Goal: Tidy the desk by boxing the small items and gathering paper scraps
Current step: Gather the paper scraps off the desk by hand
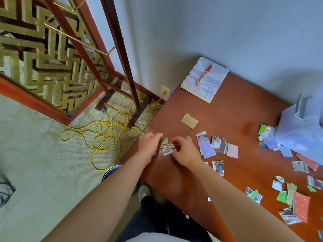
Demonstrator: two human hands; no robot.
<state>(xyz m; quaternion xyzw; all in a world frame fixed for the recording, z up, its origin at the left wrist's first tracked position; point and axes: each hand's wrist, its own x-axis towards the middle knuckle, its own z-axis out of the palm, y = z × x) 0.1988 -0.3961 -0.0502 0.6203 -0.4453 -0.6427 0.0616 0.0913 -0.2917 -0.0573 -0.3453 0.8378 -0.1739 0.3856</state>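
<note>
A grey photo scrap (167, 148) is pinched at its right edge by the curled fingers and thumb of the right hand (185, 151); its left edge is met by the left hand (150, 144), whose fingertips are hidden behind the hand, so it cannot be told whether they pinch the scrap or only touch it; a green scrap (165, 140) is seen sticking up just behind the grey one, between the two hands; both scraps are held over the near left corner of the desk (244, 109).

Further paper scraps (215, 145) are spread just to the right of the right hand, a lilac one among them printed with small figures too small to be read; a beige scrap (189, 121) is laid apart, farther back; more scraps are scattered along the right side, some touching a pale blue box (300, 137), which is blurred.

At the far corner a spiral notebook (204, 79) is placed, its cover marked "Moon And Sea" beside blue characters that cannot be made out; a red pen (203, 75) is laid on it.

On the carpet a yellow cable (104, 133) is coiled, plugged into a wall socket (165, 89).
</note>
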